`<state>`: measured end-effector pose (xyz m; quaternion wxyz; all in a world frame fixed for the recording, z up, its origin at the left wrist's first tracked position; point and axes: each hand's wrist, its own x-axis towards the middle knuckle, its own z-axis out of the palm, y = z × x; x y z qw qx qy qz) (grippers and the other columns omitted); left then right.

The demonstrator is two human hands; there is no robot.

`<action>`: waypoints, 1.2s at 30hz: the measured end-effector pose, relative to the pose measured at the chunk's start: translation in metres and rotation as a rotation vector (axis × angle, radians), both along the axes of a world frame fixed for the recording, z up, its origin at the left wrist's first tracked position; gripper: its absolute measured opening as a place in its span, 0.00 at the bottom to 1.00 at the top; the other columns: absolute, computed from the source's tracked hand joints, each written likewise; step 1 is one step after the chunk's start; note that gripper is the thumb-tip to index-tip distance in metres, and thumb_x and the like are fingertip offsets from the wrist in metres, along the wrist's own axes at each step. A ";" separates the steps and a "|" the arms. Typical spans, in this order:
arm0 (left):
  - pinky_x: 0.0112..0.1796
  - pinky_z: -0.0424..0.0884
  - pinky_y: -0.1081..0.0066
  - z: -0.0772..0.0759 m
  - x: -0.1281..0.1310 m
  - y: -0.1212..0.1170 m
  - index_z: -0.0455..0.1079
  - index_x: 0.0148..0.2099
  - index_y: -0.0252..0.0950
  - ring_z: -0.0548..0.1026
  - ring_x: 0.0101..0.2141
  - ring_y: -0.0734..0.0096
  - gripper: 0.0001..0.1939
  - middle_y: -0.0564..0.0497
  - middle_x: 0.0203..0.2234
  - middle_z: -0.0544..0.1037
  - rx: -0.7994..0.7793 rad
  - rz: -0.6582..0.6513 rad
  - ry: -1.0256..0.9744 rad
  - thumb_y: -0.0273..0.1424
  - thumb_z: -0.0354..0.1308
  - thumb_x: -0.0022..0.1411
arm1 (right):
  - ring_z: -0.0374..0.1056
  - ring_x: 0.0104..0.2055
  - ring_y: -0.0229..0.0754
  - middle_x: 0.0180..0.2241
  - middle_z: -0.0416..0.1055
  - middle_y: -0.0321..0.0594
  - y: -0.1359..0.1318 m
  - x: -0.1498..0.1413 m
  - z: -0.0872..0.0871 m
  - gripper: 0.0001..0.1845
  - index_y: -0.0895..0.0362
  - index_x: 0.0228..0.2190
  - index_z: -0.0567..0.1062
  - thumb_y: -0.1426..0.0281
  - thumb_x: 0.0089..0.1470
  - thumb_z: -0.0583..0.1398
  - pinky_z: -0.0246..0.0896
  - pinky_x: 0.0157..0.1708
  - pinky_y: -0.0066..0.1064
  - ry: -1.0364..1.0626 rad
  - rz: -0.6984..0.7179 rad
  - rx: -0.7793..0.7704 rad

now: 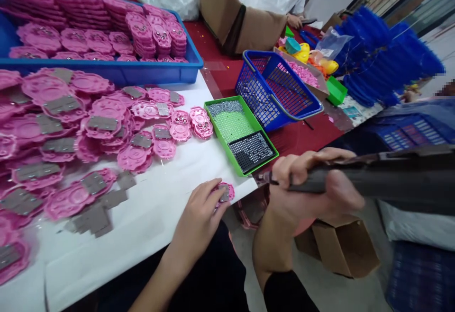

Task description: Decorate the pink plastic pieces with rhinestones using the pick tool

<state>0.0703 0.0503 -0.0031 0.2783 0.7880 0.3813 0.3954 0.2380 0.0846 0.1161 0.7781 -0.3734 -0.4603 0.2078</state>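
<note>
My left hand [199,212] rests at the edge of the white table, its fingers over a small pink plastic piece [231,191] with a grey metal plate. Most of that piece is hidden under the fingers. My right hand [305,189] is wrapped round a dark, long-bodied electric screwdriver [394,174], whose tip points left toward the pink piece. Just beyond the left hand lies a green tray [227,125] of small screws, with a black perforated screw plate [250,151] in its near end. Many pink plastic pieces [103,122] with grey plates are heaped on the left.
A blue bin [124,71] of stacked pink pieces stands at the back left. Behind the green tray is a blue basket [256,84]. Cardboard boxes [348,250] sit on the floor at right. Another person's hand [294,21] shows at the far side, near stacked blue baskets [384,56].
</note>
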 end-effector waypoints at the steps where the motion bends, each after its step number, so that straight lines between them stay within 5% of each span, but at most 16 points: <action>1: 0.54 0.76 0.54 -0.001 0.000 0.000 0.72 0.55 0.37 0.75 0.54 0.56 0.13 0.42 0.56 0.76 0.006 -0.001 -0.004 0.27 0.62 0.69 | 0.52 0.12 0.33 0.16 0.58 0.23 -0.004 -0.008 -0.002 0.07 0.49 0.35 0.71 0.62 0.53 0.60 0.53 0.14 0.29 -0.026 0.037 -0.015; 6: 0.54 0.76 0.53 0.003 0.001 0.001 0.73 0.50 0.35 0.75 0.52 0.56 0.09 0.42 0.54 0.77 0.046 -0.022 -0.007 0.24 0.61 0.69 | 0.53 0.12 0.32 0.15 0.58 0.23 -0.007 -0.035 -0.022 0.06 0.50 0.36 0.71 0.64 0.56 0.61 0.54 0.14 0.27 0.017 0.203 -0.143; 23: 0.53 0.77 0.52 0.003 0.003 0.004 0.73 0.49 0.36 0.76 0.51 0.55 0.08 0.43 0.49 0.79 0.051 -0.041 -0.056 0.25 0.62 0.69 | 0.50 0.12 0.31 0.15 0.59 0.22 0.001 -0.041 -0.042 0.13 0.51 0.34 0.67 0.60 0.52 0.65 0.48 0.12 0.25 0.048 0.207 -0.340; 30: 0.53 0.77 0.51 0.002 0.004 0.003 0.72 0.48 0.37 0.77 0.52 0.55 0.06 0.45 0.49 0.80 0.062 -0.033 -0.041 0.26 0.62 0.69 | 0.49 0.11 0.31 0.14 0.57 0.21 0.007 -0.021 -0.036 0.15 0.51 0.36 0.69 0.56 0.53 0.65 0.48 0.12 0.24 0.009 0.593 -0.282; 36: 0.55 0.76 0.50 0.005 0.002 0.002 0.69 0.57 0.34 0.76 0.53 0.54 0.14 0.42 0.51 0.78 0.089 -0.050 0.093 0.26 0.59 0.71 | 0.49 0.10 0.31 0.14 0.56 0.23 0.012 0.017 -0.001 0.09 0.51 0.33 0.73 0.61 0.51 0.61 0.51 0.12 0.26 0.027 0.230 -0.063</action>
